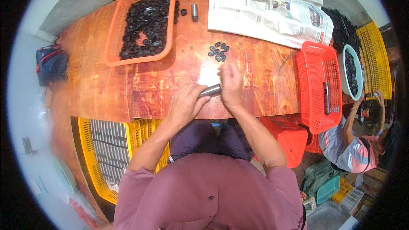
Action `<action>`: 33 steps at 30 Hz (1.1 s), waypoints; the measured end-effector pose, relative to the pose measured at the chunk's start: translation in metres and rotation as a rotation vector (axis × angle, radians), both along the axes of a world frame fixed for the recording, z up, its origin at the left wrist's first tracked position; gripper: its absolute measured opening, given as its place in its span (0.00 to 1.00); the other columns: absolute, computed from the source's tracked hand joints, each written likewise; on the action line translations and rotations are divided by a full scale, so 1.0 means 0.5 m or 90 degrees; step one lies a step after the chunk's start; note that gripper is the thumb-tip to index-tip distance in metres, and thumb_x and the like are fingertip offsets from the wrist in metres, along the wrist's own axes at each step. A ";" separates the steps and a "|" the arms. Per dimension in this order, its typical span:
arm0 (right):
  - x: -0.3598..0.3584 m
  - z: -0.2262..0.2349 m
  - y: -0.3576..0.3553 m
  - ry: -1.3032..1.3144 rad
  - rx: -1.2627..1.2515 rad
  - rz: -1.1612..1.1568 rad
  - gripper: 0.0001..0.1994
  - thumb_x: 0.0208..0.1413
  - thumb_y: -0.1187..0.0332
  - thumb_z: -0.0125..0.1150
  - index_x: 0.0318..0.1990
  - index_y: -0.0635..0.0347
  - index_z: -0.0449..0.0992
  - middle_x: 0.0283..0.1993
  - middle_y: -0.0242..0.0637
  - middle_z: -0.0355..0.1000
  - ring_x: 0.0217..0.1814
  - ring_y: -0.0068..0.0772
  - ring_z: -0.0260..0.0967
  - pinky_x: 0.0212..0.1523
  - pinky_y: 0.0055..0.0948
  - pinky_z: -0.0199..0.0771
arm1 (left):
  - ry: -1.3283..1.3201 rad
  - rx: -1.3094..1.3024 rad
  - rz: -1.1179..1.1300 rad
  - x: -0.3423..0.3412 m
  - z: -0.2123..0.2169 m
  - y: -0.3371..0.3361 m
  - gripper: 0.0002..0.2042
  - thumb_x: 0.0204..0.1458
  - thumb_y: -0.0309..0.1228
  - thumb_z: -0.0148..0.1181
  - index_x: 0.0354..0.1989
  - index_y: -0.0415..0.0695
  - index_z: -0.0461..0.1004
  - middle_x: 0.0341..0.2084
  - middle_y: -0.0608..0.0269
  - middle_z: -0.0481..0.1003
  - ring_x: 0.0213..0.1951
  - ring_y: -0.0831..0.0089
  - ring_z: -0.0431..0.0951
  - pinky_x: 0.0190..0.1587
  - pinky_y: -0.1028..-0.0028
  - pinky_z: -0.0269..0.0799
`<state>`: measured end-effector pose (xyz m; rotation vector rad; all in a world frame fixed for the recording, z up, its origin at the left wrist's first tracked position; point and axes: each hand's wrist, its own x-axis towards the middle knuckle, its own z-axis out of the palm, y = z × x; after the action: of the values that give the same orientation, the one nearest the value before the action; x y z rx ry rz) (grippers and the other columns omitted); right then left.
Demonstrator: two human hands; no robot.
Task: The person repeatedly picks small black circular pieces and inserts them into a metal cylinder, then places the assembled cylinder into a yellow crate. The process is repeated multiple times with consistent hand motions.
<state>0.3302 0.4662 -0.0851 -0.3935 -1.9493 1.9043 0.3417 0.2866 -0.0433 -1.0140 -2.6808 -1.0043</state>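
Note:
My left hand is closed around a shiny metal tube, which lies slantwise over the table's near edge. At the tube's right end is my right hand, its palm side against that end and its fingers pointing up, somewhat blurred. Whether anything sits between the palm and the tube end is hidden. Just beyond my hands lies a loose cluster of small black oval caps. Farther off, another short metal tube stands beside a single black cap.
An orange basket of black caps stands at the far left, newspapers at the back. To the right are a red basket holding a tube and a pale bowl. Yellow crate with tubes sits lower left. Another person works at right.

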 end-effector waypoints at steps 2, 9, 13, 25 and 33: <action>0.011 -0.013 0.021 0.004 -0.061 -0.015 0.14 0.69 0.63 0.53 0.36 0.66 0.74 0.32 0.39 0.71 0.33 0.31 0.70 0.37 0.33 0.71 | -0.379 0.376 0.058 0.023 0.005 0.007 0.16 0.61 0.32 0.63 0.55 0.40 0.75 0.40 0.61 0.77 0.40 0.68 0.79 0.45 0.69 0.75; 0.017 -0.002 0.007 -0.044 -0.016 0.066 0.14 0.70 0.63 0.53 0.37 0.65 0.75 0.31 0.33 0.71 0.33 0.25 0.69 0.35 0.27 0.70 | -0.572 0.680 -0.041 0.085 0.032 0.004 0.28 0.62 0.48 0.63 0.61 0.38 0.70 0.39 0.66 0.76 0.39 0.78 0.76 0.42 0.75 0.75; 0.100 0.037 0.003 -0.013 -0.272 0.207 0.10 0.67 0.66 0.56 0.47 0.65 0.74 0.41 0.34 0.74 0.41 0.26 0.72 0.43 0.27 0.73 | -0.468 0.658 -0.079 0.099 0.038 0.013 0.27 0.61 0.48 0.64 0.56 0.36 0.74 0.45 0.61 0.75 0.46 0.72 0.76 0.50 0.71 0.74; 0.255 0.069 0.025 0.170 0.318 0.293 0.22 0.57 0.67 0.68 0.57 0.65 0.71 0.49 0.49 0.74 0.47 0.48 0.77 0.46 0.38 0.77 | -0.460 0.614 -0.197 0.141 0.115 0.065 0.18 0.58 0.32 0.66 0.53 0.36 0.77 0.49 0.59 0.75 0.52 0.72 0.74 0.56 0.69 0.71; 0.272 0.057 -0.019 0.171 0.269 0.213 0.18 0.57 0.74 0.60 0.56 0.66 0.71 0.49 0.52 0.74 0.50 0.53 0.76 0.49 0.41 0.76 | -0.453 0.616 -0.006 0.168 0.119 0.114 0.08 0.59 0.29 0.66 0.43 0.39 0.77 0.37 0.66 0.78 0.40 0.79 0.76 0.47 0.75 0.73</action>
<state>0.4662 0.4568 -0.0564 0.3099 -2.2499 1.5536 0.4258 0.3434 0.0160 -0.4861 -1.9946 -2.6417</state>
